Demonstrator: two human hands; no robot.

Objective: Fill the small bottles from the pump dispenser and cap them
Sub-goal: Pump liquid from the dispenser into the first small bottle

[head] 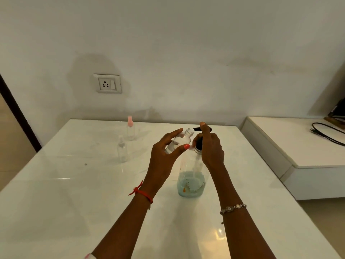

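Mid-frame, our left hand [164, 159] pinches the tilted small bottle [182, 140], our right hand [210, 148] grips the pump dispenser [191, 182]; a misaligned neck risks spilling.

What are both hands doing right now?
Left hand: holding the small clear uncapped plastic bottle, tilted.
Right hand: curled round the black pump head of the large clear dispenser bottle, forefinger on top.
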